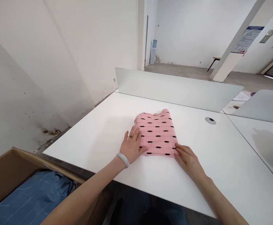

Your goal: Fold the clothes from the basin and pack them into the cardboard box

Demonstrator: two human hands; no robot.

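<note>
A folded pink knit garment (157, 134) with rows of black dashes lies flat in the middle of the white table (220, 162). My left hand (132, 146) rests palm down on its left edge, fingers apart, with a ring on one finger and a pale bangle on the wrist. My right hand (187, 158) lies on the table at the garment's near right corner, its fingertips pressing against the fold. Neither hand visibly grips the cloth.
At lower left, an open cardboard box (12, 175) holds blue striped fabric (30, 197). A pale divider panel (176, 90) runs along the table's far edge, and a round cable grommet (210, 120) sits to the right. Another desk (263, 147) adjoins on the right.
</note>
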